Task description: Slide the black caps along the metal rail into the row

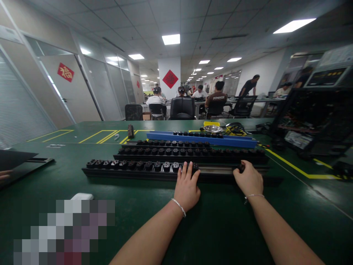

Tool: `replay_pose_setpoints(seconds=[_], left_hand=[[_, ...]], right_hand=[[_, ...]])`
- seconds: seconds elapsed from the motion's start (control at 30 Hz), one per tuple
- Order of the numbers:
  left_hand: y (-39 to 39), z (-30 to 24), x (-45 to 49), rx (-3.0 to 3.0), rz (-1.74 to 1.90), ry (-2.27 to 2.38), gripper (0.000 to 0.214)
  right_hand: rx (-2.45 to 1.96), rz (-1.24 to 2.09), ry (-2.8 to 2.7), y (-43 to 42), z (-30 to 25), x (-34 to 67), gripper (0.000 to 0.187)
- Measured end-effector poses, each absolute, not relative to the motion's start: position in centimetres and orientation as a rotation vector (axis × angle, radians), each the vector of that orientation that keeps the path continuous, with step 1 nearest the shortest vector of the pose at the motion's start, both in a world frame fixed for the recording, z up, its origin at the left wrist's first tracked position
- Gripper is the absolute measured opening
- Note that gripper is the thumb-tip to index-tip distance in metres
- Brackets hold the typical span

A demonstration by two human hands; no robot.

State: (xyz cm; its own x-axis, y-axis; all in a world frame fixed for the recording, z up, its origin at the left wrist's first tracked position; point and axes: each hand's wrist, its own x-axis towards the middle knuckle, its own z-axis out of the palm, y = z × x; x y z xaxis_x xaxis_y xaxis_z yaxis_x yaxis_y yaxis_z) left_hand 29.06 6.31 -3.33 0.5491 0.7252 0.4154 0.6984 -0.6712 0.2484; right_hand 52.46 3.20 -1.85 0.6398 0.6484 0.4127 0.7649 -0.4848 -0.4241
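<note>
A long black metal channel (132, 176) lies across the bench in front of me, like a power strip housing. Along it runs a row of black socket modules (149, 166), with a bare stretch (217, 169) towards the right. My left hand (187, 186) rests with fingers stretched out on the right end of that row, partly hiding the modules there. Beyond the bare stretch, my right hand (249, 179) pinches a small black piece, apparently a socket module (242, 167), at the channel. Its fingers cover most of the piece.
Behind lie more filled black channels (165, 151) and a blue channel (198, 140). A metal bowl (213, 129) and dark cables (235, 129) are farther back. A rack of equipment (309, 114) stands at right. Another person's hand (4, 176) is at the left edge, by a dark panel (16, 161).
</note>
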Motion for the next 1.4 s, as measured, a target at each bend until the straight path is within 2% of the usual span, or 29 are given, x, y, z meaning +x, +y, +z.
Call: replay_pose_setpoints(seconds=[0.53, 1.4], left_hand=[[6.3, -3.4, 29.1, 2.694, 0.808, 1.230, 0.061], [6.3, -3.4, 29.1, 2.689, 0.807, 1.226, 0.060]], right_hand=[[-2.350, -0.150, -1.122, 2.9, -1.5, 54.3, 0.055], [-2.263, -0.311, -1.175, 2.6, -2.7, 55.3, 0.045]])
